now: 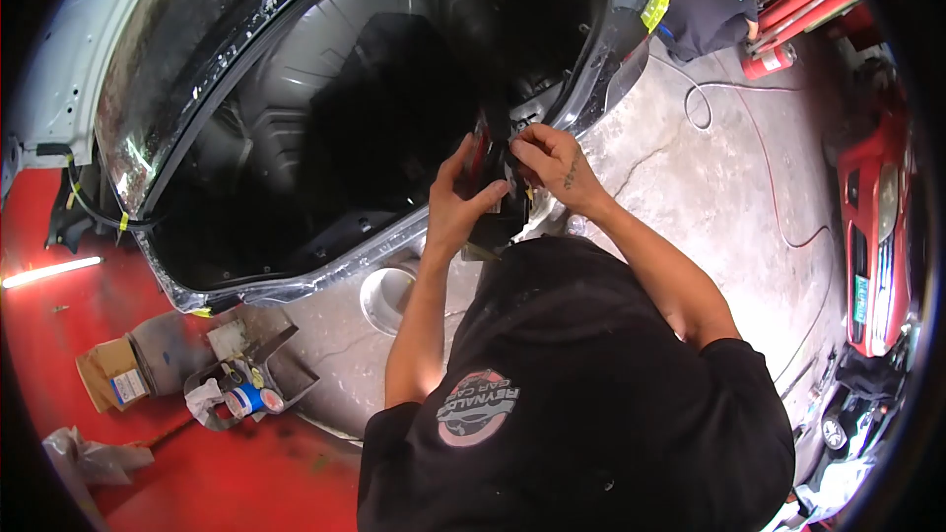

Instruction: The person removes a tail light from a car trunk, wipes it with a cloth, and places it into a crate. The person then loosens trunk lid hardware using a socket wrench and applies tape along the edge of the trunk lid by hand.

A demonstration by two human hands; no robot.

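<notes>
My left hand (459, 199) is curved round a dark part with a red, shiny face (480, 150), thumb and fingers on its near side. On the right side of the same part, my right hand (548, 166) has its fingers pinched together at a small dark piece, too small to make out. Both hands are above the near edge of the car's open trunk (296, 118), close to my body. The trunk's rim (266, 293) is covered with clear plastic film. Deep shadow hides much of the trunk's inside.
A stand with a blue-and-white tape roll (246, 399) and a cardboard box (110, 374) are at the lower left. Another person in a dark shirt (705, 0) is at the upper right, near a red cylinder (769, 61). A hose (698, 108) crosses the floor. A red car (872, 236) stands far right.
</notes>
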